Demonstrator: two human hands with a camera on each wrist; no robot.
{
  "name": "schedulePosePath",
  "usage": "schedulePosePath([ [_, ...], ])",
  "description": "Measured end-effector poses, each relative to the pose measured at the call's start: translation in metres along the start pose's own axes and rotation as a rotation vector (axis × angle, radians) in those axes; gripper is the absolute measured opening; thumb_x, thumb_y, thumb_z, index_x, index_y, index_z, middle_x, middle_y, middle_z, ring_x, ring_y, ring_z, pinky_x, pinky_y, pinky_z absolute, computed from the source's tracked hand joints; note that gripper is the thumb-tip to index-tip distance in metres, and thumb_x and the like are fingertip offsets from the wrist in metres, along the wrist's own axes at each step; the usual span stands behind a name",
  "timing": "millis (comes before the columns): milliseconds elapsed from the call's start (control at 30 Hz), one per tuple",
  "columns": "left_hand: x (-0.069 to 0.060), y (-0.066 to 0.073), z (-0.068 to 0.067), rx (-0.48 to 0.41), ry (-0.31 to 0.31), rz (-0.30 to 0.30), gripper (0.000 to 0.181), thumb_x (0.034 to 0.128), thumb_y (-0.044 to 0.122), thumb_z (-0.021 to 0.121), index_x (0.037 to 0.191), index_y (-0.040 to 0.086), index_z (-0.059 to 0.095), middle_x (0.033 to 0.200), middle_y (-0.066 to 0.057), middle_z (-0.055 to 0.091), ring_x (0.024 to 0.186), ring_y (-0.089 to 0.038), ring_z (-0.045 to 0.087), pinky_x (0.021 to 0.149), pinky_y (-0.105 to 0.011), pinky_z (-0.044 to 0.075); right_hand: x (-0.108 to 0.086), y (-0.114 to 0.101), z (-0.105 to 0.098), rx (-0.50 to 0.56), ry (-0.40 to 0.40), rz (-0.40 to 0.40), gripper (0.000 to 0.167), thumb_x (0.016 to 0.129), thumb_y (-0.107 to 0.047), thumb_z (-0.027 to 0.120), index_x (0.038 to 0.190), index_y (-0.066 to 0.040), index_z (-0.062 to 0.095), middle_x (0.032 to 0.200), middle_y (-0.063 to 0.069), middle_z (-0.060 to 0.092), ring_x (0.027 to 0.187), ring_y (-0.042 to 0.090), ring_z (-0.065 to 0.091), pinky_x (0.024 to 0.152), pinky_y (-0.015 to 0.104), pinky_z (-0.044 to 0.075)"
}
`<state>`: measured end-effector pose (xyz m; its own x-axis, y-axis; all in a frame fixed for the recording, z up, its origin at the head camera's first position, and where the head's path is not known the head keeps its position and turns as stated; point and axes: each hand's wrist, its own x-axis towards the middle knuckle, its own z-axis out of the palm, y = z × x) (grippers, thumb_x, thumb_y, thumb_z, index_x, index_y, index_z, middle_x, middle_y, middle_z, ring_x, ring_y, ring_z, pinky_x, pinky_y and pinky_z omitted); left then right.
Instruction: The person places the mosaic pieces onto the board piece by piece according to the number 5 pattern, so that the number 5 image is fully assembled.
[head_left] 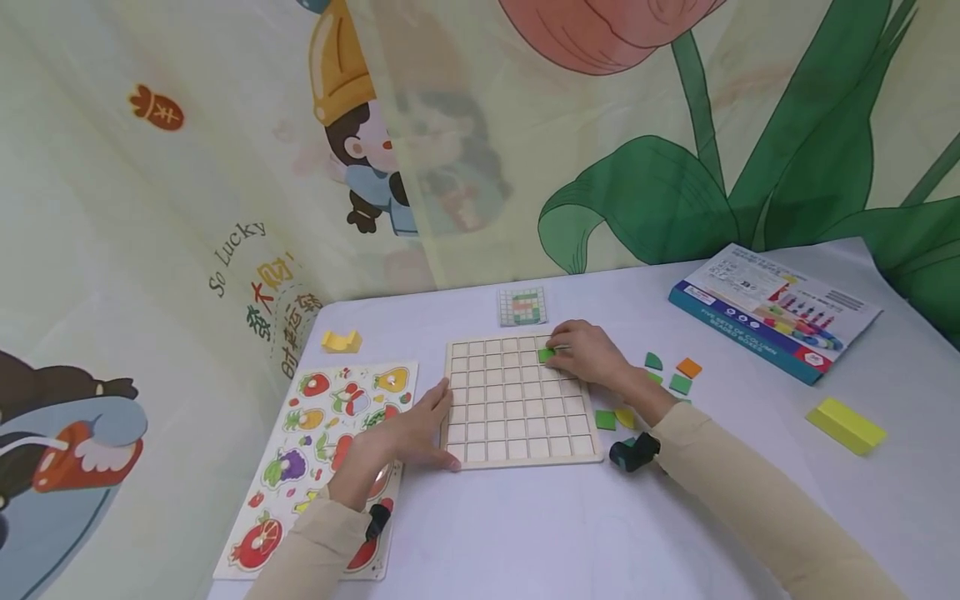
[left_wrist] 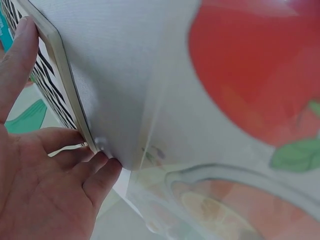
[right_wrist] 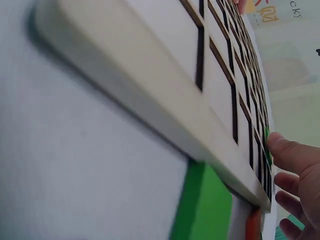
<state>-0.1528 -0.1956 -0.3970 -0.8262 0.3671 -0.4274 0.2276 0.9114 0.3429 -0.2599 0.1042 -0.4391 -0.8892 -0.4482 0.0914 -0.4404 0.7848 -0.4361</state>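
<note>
A wooden grid board (head_left: 517, 400) with pale square cells lies in the middle of the table. My left hand (head_left: 420, 427) rests along its left side, thumb at the near corner and fingertips against the edge. In the left wrist view the thumb (left_wrist: 25, 55) and fingers touch the board's rim (left_wrist: 70, 90). Near the board's far right corner, my right hand (head_left: 588, 354) pinches a green square tile (head_left: 546, 356) over the cells. The right wrist view shows the thumb on the green tile (right_wrist: 267, 140); part of it is hidden.
Several loose tiles, including an orange tile (head_left: 688, 367) and a green tile (head_left: 605, 419), lie right of the board. A fruit puzzle board (head_left: 300, 442) is at left. Behind stands a pattern card (head_left: 522, 307). A box (head_left: 772, 308), yellow block (head_left: 846, 426) and yellow arch (head_left: 341, 342) lie farther out.
</note>
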Motion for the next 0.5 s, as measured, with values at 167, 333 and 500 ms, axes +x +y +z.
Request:
schedulePosePath([
  [167,0.002,0.000,0.004,-0.006,0.004,0.019,0.108,0.0771,0.041,0.080,0.154,0.002,0.016,0.165,-0.012,0.001,0.151,-0.029,0.011,0.117,-0.044,0.030,-0.017,0.027,-0.026,0.129,0.011,0.073,0.036,0.093,-0.026,0.066,0.123,-0.007,0.066,0.135,0.016,0.055,0.130,0.036,0.045,0.109,0.055,0.037],
  [333,0.003,-0.001,0.005,-0.004,0.015,0.028,0.108,0.0765,0.041,0.081,0.154,0.000,0.016,0.164,-0.013,0.002,0.151,-0.030,0.012,0.117,-0.044,0.030,-0.045,0.067,-0.062,0.167,-0.009,0.168,0.038,0.096,-0.026,0.061,0.129,-0.007,0.062,0.142,0.020,0.047,0.134,0.041,0.038,0.109,0.062,0.033],
  [500,0.002,-0.001,0.003,-0.009,0.013,0.015,0.108,0.0763,0.039,0.081,0.154,0.000,0.017,0.164,-0.013,0.002,0.151,-0.031,0.012,0.117,-0.045,0.030,-0.063,0.090,-0.072,0.157,-0.049,0.212,0.039,0.094,-0.028,0.063,0.127,-0.007,0.063,0.142,0.021,0.049,0.134,0.044,0.038,0.106,0.067,0.032],
])
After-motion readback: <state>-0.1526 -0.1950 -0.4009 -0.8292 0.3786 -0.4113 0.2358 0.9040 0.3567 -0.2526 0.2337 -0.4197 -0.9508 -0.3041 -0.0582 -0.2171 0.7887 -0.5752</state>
